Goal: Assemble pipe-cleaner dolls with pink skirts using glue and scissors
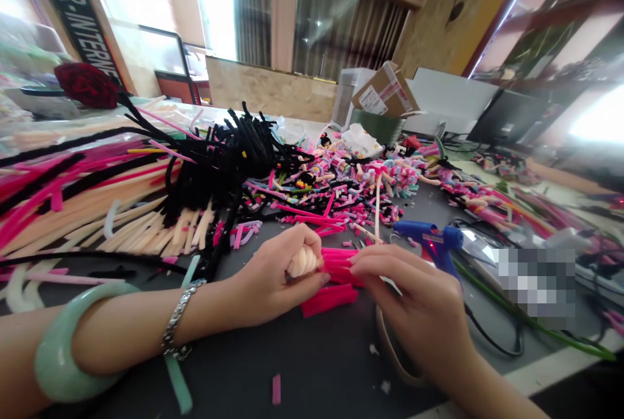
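Note:
My left hand (287, 269) is closed around a cream coiled piece (305, 262), its ridged end showing between thumb and fingers. To its right, my right hand (414, 295) has its fingers and thumb close together beside the bright pink strips (336, 263); whether it pinches one is too small to tell. More pink strips (329, 300) lie on the dark table just under the hands. A thin cream stem (377, 208) rises behind the right hand's fingertips.
A blue glue gun (431, 237) lies behind my right hand, with a cable. Black, pink and cream strips (117, 211) spread at the left. Small cut pieces (361, 178) are heaped in the middle. A cardboard box (385, 94) stands at the back.

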### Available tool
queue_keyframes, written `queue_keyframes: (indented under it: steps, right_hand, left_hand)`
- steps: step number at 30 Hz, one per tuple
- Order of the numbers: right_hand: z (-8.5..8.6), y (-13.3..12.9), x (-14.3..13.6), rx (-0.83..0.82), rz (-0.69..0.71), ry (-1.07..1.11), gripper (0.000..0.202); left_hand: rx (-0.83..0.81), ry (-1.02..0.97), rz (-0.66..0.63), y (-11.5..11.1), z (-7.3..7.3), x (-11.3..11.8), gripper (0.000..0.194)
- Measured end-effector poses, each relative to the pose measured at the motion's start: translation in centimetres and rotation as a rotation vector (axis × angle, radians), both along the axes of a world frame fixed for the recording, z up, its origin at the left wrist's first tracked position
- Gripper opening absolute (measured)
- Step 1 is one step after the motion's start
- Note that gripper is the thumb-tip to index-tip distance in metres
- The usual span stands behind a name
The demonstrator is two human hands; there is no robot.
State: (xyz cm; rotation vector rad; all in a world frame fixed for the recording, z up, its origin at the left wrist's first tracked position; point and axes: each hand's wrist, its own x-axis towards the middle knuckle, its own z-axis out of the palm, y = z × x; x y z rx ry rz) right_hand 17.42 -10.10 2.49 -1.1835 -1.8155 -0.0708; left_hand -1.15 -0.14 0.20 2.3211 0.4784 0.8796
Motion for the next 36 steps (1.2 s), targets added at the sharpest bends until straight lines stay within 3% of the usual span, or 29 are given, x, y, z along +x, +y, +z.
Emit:
queue_keyframes:
  steps: [18, 31, 36]
  right_hand:
    - [0.04, -0.24, 0.24, 0.084, -0.108, -0.168, 0.019]
    - [-0.18, -0.49, 0.49, 0.044, 0.021, -0.181, 0.025]
    - [-0.11, -0.61, 0.29, 0.104, 0.082, -0.18, 0.031]
  left_hand:
    - [0.003, -0.003, -0.079, 0.08, 0.14, -0.29, 0.014]
    - [0.009, -0.03, -0.107, -0.05, -0.03, -0.21, 0.014]
    - [0.045, -0.046, -0.138, -0.08, 0.07, -0.18, 0.013]
